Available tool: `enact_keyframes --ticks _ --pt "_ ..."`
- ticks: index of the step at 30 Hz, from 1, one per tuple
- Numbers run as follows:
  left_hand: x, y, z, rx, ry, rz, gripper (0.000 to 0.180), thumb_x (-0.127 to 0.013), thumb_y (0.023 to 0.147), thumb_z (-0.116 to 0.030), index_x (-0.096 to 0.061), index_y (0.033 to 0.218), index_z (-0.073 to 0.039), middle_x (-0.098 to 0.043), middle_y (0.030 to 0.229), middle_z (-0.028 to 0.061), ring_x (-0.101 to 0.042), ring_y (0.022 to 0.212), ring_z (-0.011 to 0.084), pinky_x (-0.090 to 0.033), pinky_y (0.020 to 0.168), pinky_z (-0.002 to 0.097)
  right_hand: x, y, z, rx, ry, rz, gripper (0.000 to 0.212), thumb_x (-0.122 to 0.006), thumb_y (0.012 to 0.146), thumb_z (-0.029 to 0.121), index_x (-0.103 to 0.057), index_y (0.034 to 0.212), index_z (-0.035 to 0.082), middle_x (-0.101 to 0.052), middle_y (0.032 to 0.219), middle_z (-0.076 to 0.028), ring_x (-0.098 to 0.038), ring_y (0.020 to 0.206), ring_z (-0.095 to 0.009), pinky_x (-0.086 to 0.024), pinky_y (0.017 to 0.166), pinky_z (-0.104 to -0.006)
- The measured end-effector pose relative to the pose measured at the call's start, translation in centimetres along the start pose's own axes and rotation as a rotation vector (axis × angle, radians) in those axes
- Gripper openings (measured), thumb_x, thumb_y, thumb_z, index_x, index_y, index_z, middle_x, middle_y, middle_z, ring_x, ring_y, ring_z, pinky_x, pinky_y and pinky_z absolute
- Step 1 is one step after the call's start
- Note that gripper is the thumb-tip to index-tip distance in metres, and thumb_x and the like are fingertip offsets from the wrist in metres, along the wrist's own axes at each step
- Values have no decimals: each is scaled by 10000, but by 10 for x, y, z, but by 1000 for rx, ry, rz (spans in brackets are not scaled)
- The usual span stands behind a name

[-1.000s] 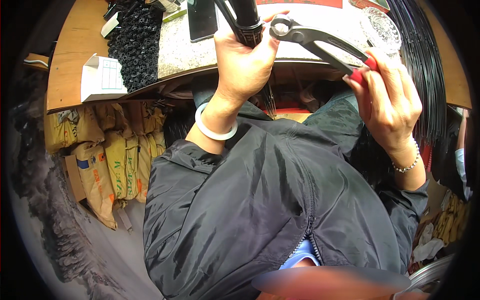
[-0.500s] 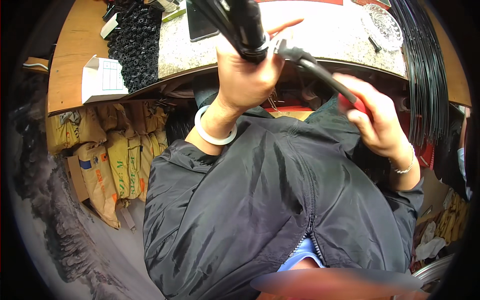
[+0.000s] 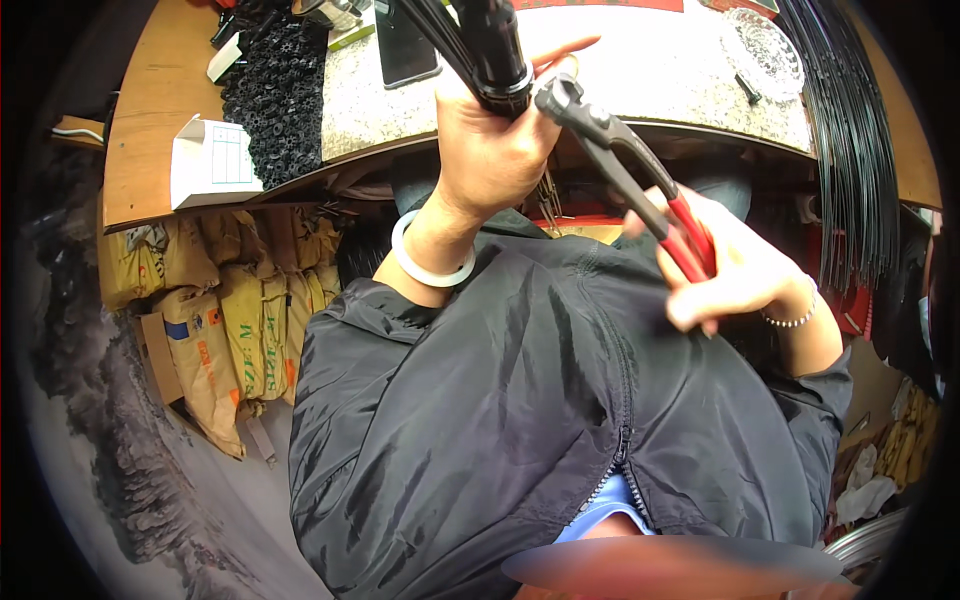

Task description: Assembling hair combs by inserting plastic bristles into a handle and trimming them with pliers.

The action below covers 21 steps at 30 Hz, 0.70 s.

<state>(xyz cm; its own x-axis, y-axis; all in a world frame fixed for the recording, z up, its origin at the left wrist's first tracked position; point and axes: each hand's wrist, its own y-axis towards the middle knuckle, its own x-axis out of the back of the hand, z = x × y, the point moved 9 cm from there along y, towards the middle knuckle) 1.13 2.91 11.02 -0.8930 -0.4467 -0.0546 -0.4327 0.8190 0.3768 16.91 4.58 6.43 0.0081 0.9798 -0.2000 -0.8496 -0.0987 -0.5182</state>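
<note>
Beyond both hands: worktable (image 3: 370, 120). Well right of right hand (image 3: 735, 268): dense sheaf of thin black rods (image 3: 850, 180). Well left of left hand (image 3: 488, 165): heap of small black parts (image 3: 275, 110). In left hand, clasped between thumb and fingers: black tubular piece (image 3: 490, 40); one finger stretched out rightward. In right hand, closed loosely around red handles: pincers (image 3: 622, 180), head just beside left thumb. Contact at jaws: cannot tell. Left of left hand, roughly level: white box (image 3: 215, 165). Beyond right hand: glass dish (image 3: 762, 60). Around left wrist: white bangle (image 3: 428, 275).
</note>
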Motion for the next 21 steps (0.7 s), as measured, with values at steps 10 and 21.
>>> enact_keyframes --ticks 10,21 --pt "-4 -3 13 89 -172 10 371 -418 759 128 -539 1110 123 -521 677 15 -395 476 13 -293 413 155 13 6 12 178 -122 -183 560 -675 690 15 -404 1179 -16 -518 616 -29 -565 554 -82 -438 478 -213" --pt "0 -4 23 84 -105 -58 297 -444 742 134 -590 999 109 -613 769 65 -399 480 -4 -301 397 160 31 -2 22 578 -638 -421 494 -484 893 90 -326 1360 64 -481 910 -87 -453 732 -161 -416 723 -276"
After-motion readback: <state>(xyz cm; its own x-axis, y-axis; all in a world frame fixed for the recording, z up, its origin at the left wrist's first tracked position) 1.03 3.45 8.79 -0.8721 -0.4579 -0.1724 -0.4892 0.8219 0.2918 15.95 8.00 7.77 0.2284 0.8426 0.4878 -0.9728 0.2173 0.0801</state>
